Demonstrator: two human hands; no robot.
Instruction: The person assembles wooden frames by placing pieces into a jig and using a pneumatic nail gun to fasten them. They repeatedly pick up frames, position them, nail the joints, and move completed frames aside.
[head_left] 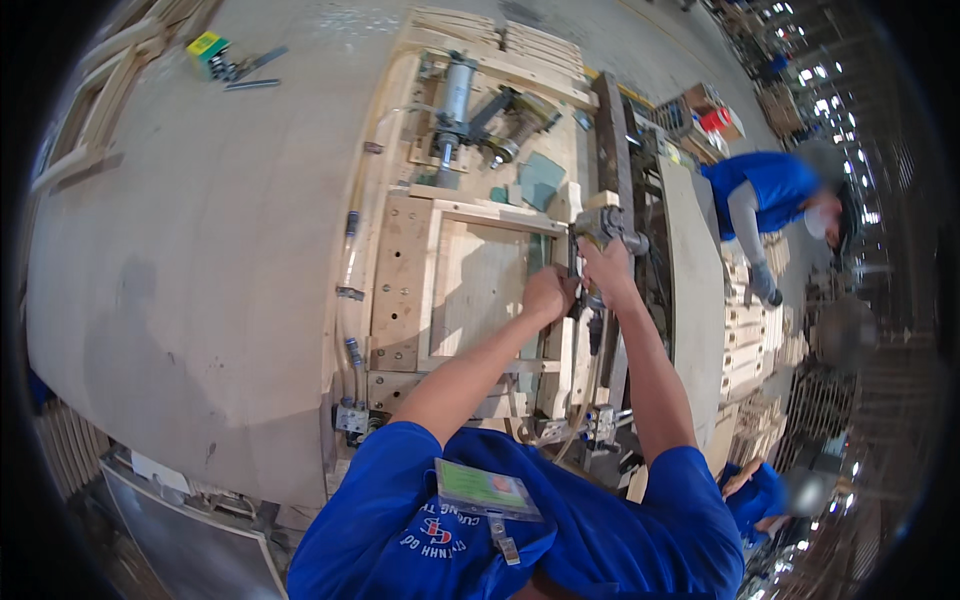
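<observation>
My right hand (610, 270) is wrapped round the handle of an air nail gun (612, 222), whose metal head lies over the right side of a light wooden frame (432, 285). Close beside it, my left hand (548, 293) is closed at the dark, narrow magazine of the same tool; its fingertips are partly hidden. The frame lies flat in a wooden jig (398, 235) with drilled holes. Below my hands, an air hose (582, 400) runs back toward me.
Beyond the frame lie an air cylinder (457, 95) and a second nail gun (522, 125). A dark metal beam (611, 150) borders the jig on the right. A green-and-yellow box (207, 52) sits at the far left near metal strips. A co-worker in blue (765, 190) bends at the right.
</observation>
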